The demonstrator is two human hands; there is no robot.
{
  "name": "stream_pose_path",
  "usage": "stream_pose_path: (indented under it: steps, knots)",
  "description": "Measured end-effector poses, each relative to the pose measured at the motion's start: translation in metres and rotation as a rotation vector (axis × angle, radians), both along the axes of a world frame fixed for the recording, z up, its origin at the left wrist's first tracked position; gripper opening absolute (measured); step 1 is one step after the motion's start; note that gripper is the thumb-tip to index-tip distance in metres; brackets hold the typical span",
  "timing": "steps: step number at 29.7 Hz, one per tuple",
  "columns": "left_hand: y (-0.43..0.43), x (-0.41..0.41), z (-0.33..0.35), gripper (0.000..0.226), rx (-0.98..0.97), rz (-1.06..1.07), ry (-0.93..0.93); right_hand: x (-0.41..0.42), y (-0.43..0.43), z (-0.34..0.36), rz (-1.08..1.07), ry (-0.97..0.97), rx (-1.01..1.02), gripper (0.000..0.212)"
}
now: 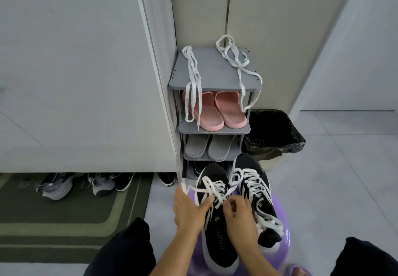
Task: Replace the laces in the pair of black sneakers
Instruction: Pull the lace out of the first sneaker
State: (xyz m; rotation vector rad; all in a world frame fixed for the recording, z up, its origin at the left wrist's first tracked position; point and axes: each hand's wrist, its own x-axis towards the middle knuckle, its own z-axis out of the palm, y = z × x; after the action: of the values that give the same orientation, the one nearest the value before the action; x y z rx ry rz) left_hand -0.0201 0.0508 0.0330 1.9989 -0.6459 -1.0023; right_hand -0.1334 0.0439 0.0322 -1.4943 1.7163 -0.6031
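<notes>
A pair of black white-striped sneakers (217, 222) sits on a purple plastic stool (282, 241). The left hand (190, 210) and right hand (240, 216) each pinch a strand of the nearer shoe's flat white lace (212, 186). It looks like work at the top eyelets; next, feed the ends evenly.

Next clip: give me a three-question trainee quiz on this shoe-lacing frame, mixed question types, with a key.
1. True or false: the pink rubber slippers sit on the top shelf of the grey plastic shoe rack.
2. How many loose white laces lie on that top shelf? A one, B two, C four.
3. What do the left hand and right hand both pinch?
Key: 1 false, they sit on the second shelf; 2 B; 3 the white threaded lace of the nearer black striped sneaker.
</notes>
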Motion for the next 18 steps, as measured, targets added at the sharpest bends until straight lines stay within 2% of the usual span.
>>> stream_pose_path:
  steps: [1, 3, 6, 8, 12, 16, 18]
  knots:
    - [0.007, -0.006, -0.006, 0.077, 0.068, 0.003, -0.103, 0.001, 0.001, -0.001, -0.032, -0.061, 0.0, 0.005]
    - [0.018, -0.014, -0.01, 0.073, 0.12, 0.056, -0.145, 0.0, 0.0, -0.002, -0.073, -0.172, -0.03, 0.007]
    - [0.021, -0.018, -0.005, 0.054, -0.025, 0.068, 0.047, -0.005, -0.003, 0.002, -0.091, -0.283, -0.046, 0.021]
    - [0.02, -0.02, 0.002, 0.035, -0.103, -0.031, 0.144, -0.007, -0.006, 0.003, -0.06, -0.26, 0.023, 0.018]
    - [0.012, -0.024, 0.002, 0.012, -0.025, -0.137, 0.081, -0.013, -0.014, -0.002, 0.043, -0.26, 0.155, 0.029]
    - [0.009, -0.024, -0.003, 0.01, -0.016, -0.054, 0.303, -0.012, -0.011, -0.001, 0.026, -0.216, 0.041, 0.016]
    - [0.009, -0.024, -0.003, 0.008, -0.04, -0.005, 0.346, -0.009, -0.004, 0.003, -0.028, -0.211, -0.048, 0.016]
